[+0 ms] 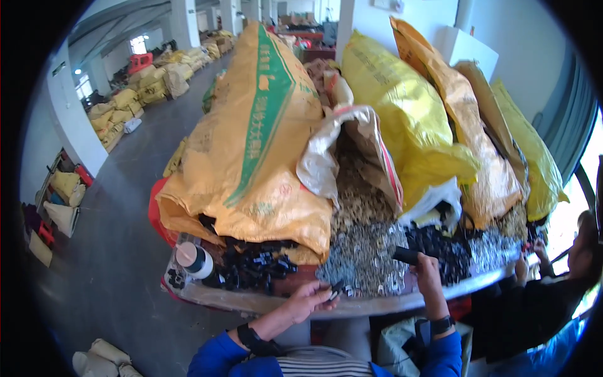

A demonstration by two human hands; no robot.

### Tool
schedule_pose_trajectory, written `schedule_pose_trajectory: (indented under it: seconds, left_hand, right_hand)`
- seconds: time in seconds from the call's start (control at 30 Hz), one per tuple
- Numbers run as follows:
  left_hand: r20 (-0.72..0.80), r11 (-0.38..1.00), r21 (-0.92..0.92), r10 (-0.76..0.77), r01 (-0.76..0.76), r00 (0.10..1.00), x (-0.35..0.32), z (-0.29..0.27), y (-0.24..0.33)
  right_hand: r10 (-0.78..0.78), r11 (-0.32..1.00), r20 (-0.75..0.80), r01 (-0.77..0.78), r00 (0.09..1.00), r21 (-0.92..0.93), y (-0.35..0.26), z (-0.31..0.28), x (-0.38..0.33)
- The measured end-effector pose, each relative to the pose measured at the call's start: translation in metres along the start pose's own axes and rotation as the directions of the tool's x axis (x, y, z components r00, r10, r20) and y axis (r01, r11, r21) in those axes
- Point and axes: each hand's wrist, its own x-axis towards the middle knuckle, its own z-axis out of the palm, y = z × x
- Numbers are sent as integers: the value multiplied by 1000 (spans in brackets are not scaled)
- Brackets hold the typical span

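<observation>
black piece (336, 289) pinched by left hand (308, 300) at near edge of tabletop (303, 278), perhaps for steadiness; black block (405, 254) gripped by right hand (428, 274).

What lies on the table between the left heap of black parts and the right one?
In the head view, a heap of small silvery pieces lies between them, with a strip of reddish tabletop left of it.

The head camera looks from above the person's lap (353, 334), tilted down and forward across the table (301, 278) to the tall sacks (217, 160), with the floor (129, 226) running far off at left. The left hand (309, 300) and right hand (428, 274) show close by, below the middle of its wide view.
</observation>
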Motion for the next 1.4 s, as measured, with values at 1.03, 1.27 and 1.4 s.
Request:
schedule_pose_trajectory:
  seconds: [1.03,1.27,1.4]
  left_hand:
    - [-56,903,418,130,-95,990,-10,11,-2]
    - [-146,982,180,-37,63,989,4,4,-5]
    - [-191,994,57,-75,88,979,7,7,-4]
  right_hand:
    - [359,849,367,-463,858,253,45,78,-117]
    - [398,877,312,-458,862,145,49,76,-111]
    - [493,804,289,-557,821,210,45,81,-112]
